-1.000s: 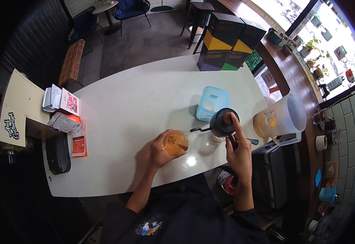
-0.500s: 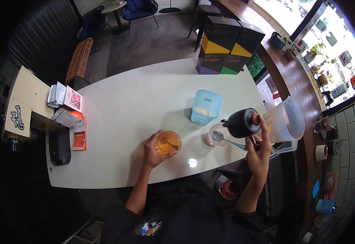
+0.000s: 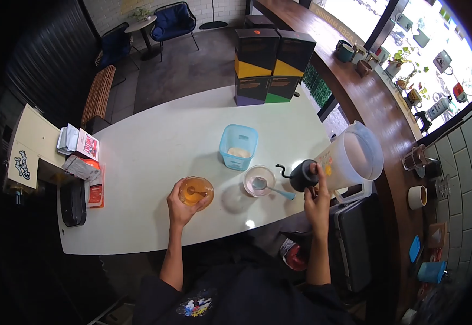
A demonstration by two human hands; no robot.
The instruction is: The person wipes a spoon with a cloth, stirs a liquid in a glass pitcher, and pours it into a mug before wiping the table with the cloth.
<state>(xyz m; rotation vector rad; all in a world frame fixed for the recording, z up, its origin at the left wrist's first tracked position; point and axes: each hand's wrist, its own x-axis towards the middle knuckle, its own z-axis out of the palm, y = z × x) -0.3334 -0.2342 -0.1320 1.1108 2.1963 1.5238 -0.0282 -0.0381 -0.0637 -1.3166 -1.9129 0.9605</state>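
My left hand is wrapped round a glass cup on the white table. Amber liquid fills part of it, and a spoon stands inside. To the right, my right hand grips a small black gooseneck kettle, its thin spout pointing left. Between the two, a clear plastic cup has a spoon with a pale blue handle leaning across its rim. Behind that cup stands an open light-blue tub with pale powder at the bottom.
A large translucent pitcher stands close to the kettle at the table's right edge. Black boxes are stacked at the far end. Cards and packets sit on the left, beside a black case.
The view has shifted, so the tabletop things appear further left. The kettle has moved away from the clear cup, to the right and towards me. My left hand keeps hold of the glass cup.
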